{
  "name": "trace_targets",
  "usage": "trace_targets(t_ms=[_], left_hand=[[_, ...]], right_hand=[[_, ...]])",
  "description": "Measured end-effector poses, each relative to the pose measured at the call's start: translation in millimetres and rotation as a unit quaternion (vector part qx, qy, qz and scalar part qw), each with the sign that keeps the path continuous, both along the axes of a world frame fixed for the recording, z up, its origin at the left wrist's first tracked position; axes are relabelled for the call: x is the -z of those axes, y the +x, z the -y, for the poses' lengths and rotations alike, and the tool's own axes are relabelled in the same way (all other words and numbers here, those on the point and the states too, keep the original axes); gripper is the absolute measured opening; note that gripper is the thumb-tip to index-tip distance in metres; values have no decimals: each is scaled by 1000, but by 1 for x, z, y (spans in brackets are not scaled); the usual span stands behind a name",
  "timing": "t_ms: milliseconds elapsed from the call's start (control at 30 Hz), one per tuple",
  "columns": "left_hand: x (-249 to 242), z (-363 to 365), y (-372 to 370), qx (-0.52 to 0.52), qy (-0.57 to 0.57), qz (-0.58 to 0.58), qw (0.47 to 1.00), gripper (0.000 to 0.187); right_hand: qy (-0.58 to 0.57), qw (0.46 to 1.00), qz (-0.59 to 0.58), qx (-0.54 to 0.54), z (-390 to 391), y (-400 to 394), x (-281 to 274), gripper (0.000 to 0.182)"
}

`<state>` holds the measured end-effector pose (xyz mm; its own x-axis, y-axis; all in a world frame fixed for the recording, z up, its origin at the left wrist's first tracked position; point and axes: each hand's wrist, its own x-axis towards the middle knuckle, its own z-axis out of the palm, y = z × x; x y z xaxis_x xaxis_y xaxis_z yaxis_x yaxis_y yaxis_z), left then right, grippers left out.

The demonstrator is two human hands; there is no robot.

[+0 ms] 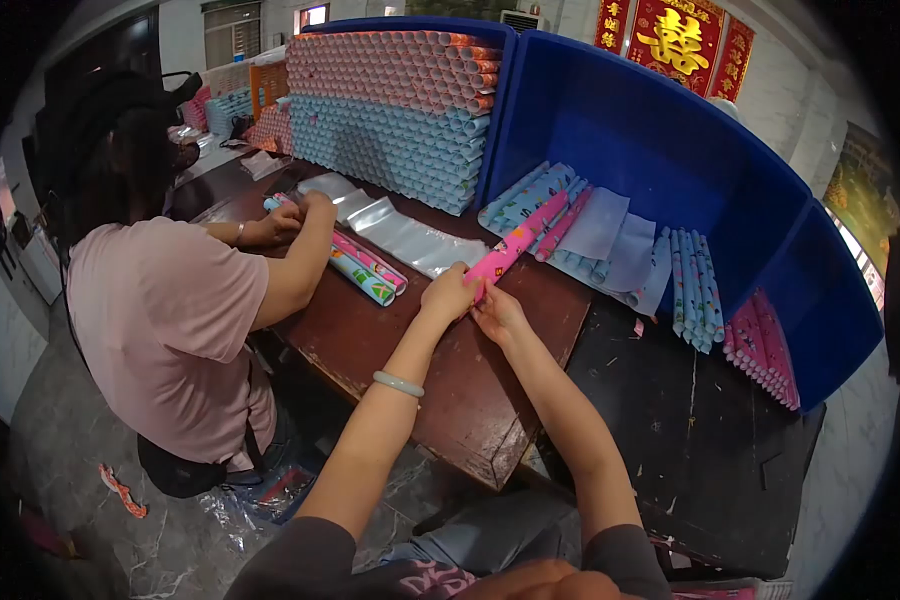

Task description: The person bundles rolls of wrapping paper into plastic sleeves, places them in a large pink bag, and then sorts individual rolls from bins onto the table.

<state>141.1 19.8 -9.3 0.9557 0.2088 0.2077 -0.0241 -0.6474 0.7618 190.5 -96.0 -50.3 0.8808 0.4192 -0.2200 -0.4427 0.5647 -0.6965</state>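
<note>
My left hand (449, 293), with a pale bangle on its wrist, is closed around the lower part of a pink patterned paper roll (518, 246). The fingers of my right hand (499, 316) pinch the roll's near end. The roll slants up and away over the brown table (460, 375), its far end over other rolls. Beside my left hand lies a strip of clear plastic sleeves (415, 236). Pink and light-blue rolls (368, 268) rest on the table to the left, near a co-worker's hands (288, 222).
A blue bin (395, 28) at the back holds stacked orange and light-blue rolls (395, 110). Another blue bin (650, 130) on its side has blue rolls (697, 290) and pink rolls (760, 350) in front. A co-worker in a pink shirt (165, 310) sits at left. A black tabletop (690, 440) adjoins at right.
</note>
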Motion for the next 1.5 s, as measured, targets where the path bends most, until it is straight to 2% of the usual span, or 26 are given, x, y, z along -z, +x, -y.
trace_targets(t_ms=[67, 200, 267, 300, 367, 500, 567, 700, 767, 800, 833, 900, 1033, 1067, 1133, 1167, 1200, 1267, 1300, 1367, 1400, 1433, 1500], left_hand=[[-9, 4, -7, -20, 6, 34, 999, 39], [12, 6, 13, -8, -31, 92, 995, 34], [23, 9, 23, -6, -131, 213, 968, 32], [17, 12, 18, -3, -129, 214, 968, 32], [-2, 18, 4, 38, -274, 110, 955, 37], [10, 25, 9, 73, -169, 185, 965, 39], [11, 28, 9, 89, -153, 200, 964, 39], [6, 30, 5, 93, -156, 197, 964, 39], [6, 31, 5, 91, -150, 197, 965, 40], [7, 30, 6, 90, -146, 197, 965, 40], [7, 30, 5, 88, -145, 196, 966, 40], [7, 31, 5, 101, -153, 185, 966, 38], [8, 32, 7, 102, -141, 189, 966, 39], [9, 32, 8, 100, -142, 188, 967, 40], [9, 32, 8, 97, -138, 187, 968, 40], [8, 34, 6, 101, -136, 186, 968, 40], [8, 34, 6, 99, -136, 191, 967, 40], [7, 30, 5, 96, -131, 199, 966, 40], [9, 30, 7, 98, -135, 202, 965, 40], [8, 31, 7, 98, -140, 193, 966, 40], [7, 31, 7, 99, -140, 195, 966, 40], [7, 32, 7, 100, -133, 193, 967, 40], [8, 32, 5, 100, -125, 187, 969, 40]], right_hand=[[16, 1000, -12, -1, -3, -4, -3, 25], [52, 998, -10, 15, -6, 8, 0, 29], [57, 996, -13, 61, -5, 31, 6, 34], [61, 994, -22, 83, -2, 47, 9, 35], [57, 988, -43, 135, 8, 46, -24, 31], [64, 981, -41, 177, 46, 113, -28, 25], [66, 980, -40, 186, 56, 124, -34, 24], [85, 987, -73, 113, 59, 121, -33, 23], [111, 986, -106, 67, 55, 116, -22, 29], [57, 989, -99, 90, 46, 83, -40, 33], [58, 989, -101, 87, 45, 80, -36, 33], [82, 989, -112, -45, 46, 75, -32, 32], [125, 986, -89, -69, 42, 65, -32, 31], [133, 980, -139, -46, 43, 67, -37, 31], [160, 983, -84, -21, 47, 88, -25, 25], [195, 980, -49, -11, 50, 98, -16, 13], [199, 979, -49, -10, 49, 100, -14, 13], [239, 964, -65, 101, 44, 107, -13, 8], [214, 965, -88, 123, 44, 106, -9, 15], [185, 971, -90, 121, 43, 91, -11, 18], [159, 980, -89, 77, 50, 86, -8, 15], [160, 980, -88, 77, 54, 83, -6, 15], [76, 997, -29, 17, 61, 75, 0, 14]])
